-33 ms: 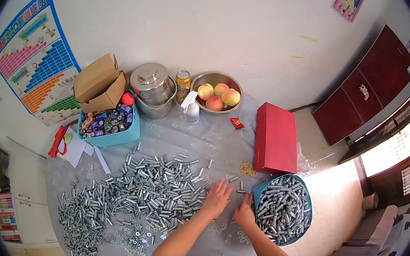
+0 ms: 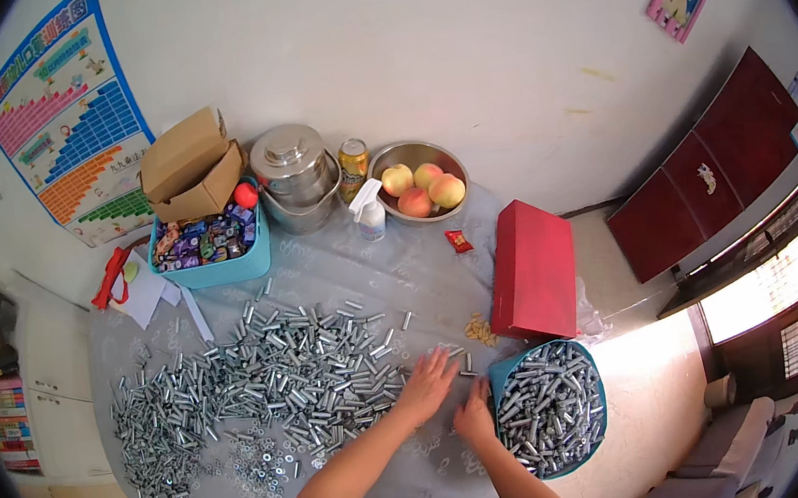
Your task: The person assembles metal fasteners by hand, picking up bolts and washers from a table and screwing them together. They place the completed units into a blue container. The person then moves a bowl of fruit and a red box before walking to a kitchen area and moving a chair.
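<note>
My left hand [image 2: 425,388] reaches palm-down over the table, right of the large pile of metal sleeves [image 2: 284,358]. Its fingers are stretched out and slightly apart, close to a few loose metal sleeves [image 2: 467,365]. My right hand [image 2: 475,416] is low at the near left side of a teal basket [image 2: 497,384] full of similar metal sleeves [image 2: 550,408]. Its visible fingers extend along the basket's outer wall, and I see nothing held in them. The palm side of both hands is hidden.
Washers [image 2: 261,466] lie before the pile. A red box [image 2: 532,269] stands behind the basket, beside small tan pieces [image 2: 479,329]. Farther back are a spray bottle [image 2: 370,215], a bowl [image 2: 456,160] of peaches, a can [image 2: 353,168], a metal pot [image 2: 296,177] and a blue basket [image 2: 259,254].
My left hand has shifted slightly right, toward the loose sleeves near the teal basket. The right hand stays by the basket. The whole view has shifted very slightly.
</note>
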### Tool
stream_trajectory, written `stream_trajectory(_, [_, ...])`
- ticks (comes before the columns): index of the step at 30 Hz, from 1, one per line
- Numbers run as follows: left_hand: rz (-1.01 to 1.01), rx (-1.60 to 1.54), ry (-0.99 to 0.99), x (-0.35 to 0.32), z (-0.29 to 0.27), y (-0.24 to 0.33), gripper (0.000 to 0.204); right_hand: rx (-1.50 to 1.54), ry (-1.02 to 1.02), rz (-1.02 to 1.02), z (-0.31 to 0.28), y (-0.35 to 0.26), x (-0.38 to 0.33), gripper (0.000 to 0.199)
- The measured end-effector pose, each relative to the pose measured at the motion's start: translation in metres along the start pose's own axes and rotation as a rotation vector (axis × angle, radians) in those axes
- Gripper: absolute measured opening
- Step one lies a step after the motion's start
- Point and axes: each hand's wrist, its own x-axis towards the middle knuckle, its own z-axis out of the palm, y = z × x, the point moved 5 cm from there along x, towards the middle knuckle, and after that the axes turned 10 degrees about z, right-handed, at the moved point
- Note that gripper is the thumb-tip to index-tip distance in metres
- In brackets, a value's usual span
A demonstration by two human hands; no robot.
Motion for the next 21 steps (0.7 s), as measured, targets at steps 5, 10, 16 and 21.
stream_trajectory(5, [0.171,-0.016,-0.034,0.044,0.021,0.017,0.031,-0.031,-0.016,-0.135,-0.030,-0.035,-0.039,0.060])
stream_trajectory(10, [0.158,-0.192,-0.150,0.046,0.017,0.012,0.015,0.000,0.050,-0.079,-0.008,-0.005,-0.044,0.059])
stream_trajectory(16, [0.123,-0.203,0.055,-0.001,-0.004,-0.011,0.018,0.011,-0.035,-0.233,0.007,0.012,-0.081,0.055])
stream_trajectory(21, [-0.026,-0.152,0.056,-0.048,-0.038,-0.035,0.016,-0.017,-0.109,-0.285,-0.022,0.014,-0.103,0.056])
